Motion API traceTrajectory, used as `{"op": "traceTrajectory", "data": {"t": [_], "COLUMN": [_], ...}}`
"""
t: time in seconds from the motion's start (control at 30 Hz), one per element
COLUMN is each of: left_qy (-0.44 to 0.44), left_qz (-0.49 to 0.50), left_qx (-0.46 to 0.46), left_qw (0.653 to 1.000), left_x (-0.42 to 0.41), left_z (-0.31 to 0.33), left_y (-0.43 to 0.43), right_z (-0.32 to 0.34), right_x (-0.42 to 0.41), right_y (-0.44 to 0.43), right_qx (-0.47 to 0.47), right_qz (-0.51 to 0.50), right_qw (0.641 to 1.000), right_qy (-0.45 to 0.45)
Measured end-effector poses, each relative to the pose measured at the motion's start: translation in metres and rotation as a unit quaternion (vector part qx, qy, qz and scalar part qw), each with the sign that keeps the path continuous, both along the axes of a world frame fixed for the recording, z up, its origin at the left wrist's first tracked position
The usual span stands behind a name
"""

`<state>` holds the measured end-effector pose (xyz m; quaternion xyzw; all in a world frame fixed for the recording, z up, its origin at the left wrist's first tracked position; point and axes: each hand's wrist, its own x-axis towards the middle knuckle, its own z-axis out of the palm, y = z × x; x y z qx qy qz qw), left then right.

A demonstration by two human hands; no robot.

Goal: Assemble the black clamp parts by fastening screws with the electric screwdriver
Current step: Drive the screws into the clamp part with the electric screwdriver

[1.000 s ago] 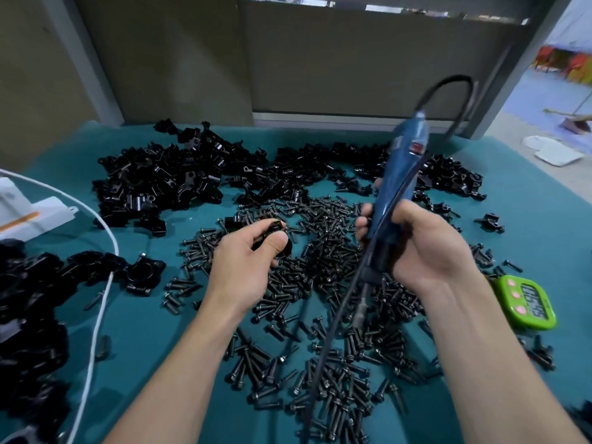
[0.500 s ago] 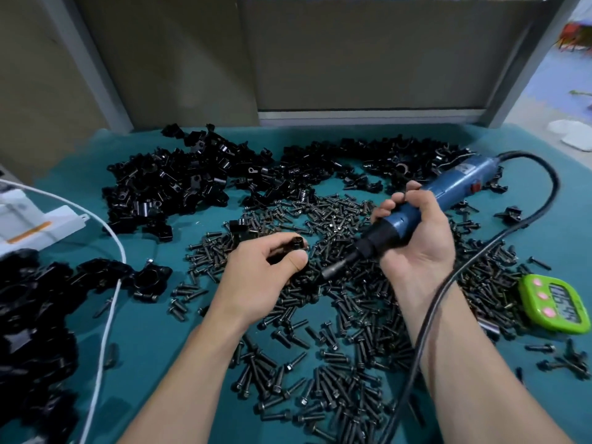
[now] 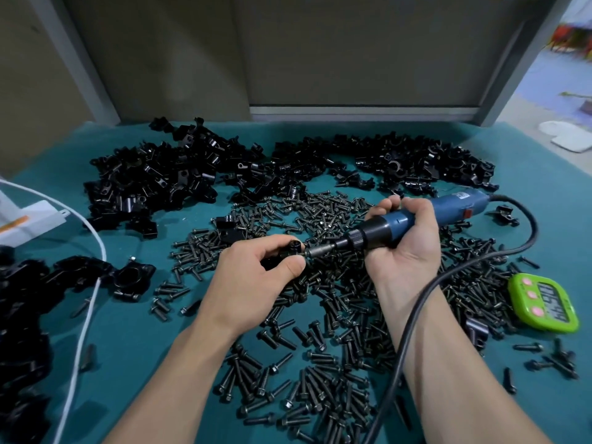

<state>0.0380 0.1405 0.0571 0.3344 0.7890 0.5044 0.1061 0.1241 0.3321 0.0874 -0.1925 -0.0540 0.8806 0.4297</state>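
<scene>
The left grip (image 3: 253, 283) holds a small black clamp part (image 3: 293, 249) between the thumb and the fingers. The right grip (image 3: 407, 245) is wrapped tight round the blue electric screwdriver (image 3: 448, 210). The tool lies almost flat and points toward the left grip. Its metal bit (image 3: 320, 251) meets the clamp part just beside the left thumb. The black cord (image 3: 533, 230) leaves the back of the tool, loops out past the right grip and comes down over the right arm. Under both grips lies a big spread of loose black screws (image 3: 336, 318) on the blue-green bench (image 3: 134, 334). Beyond the grips, at the far side of the bench, sit heaps of clamp pieces (image 3: 166, 177). A green timer (image 3: 541, 302) lies near the right grip, on its outer side. A white cable (image 3: 90, 302) runs down the bench well out from the left grip, next to a put-together clamp (image 3: 131, 278)
</scene>
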Motion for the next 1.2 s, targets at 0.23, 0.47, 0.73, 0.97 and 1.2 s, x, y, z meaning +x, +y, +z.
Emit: {"op": "traceTrajectory", "data": {"t": [0.23,0.47,0.73,0.97,1.2], "left_qy": [-0.002,-0.027,-0.022,0.004,0.015], "left_qz": [0.043,0.059,0.053,0.035,0.040], "left_qx": [0.021,0.031,0.021,-0.015,-0.027], "left_qw": [0.999,0.997,0.998,0.999,0.999], "left_x": [0.004,0.006,0.007,0.012,0.016], "left_z": [-0.003,-0.005,-0.002,0.005,0.008], "left_y": [0.002,0.004,0.002,0.000,0.002], "right_z": [-0.002,0.000,-0.002,-0.003,-0.005], "right_x": [-0.003,-0.004,-0.007,-0.007,-0.007], "right_y": [-0.005,-0.006,-0.011,-0.011,-0.010], "right_qx": [-0.003,0.008,0.001,-0.003,-0.011], "right_qz": [0.001,-0.002,-0.001,0.010,0.010], "right_qw": [1.000,1.000,1.000,1.000,1.000], "right_qy": [-0.020,-0.004,-0.003,0.002,0.009]}}
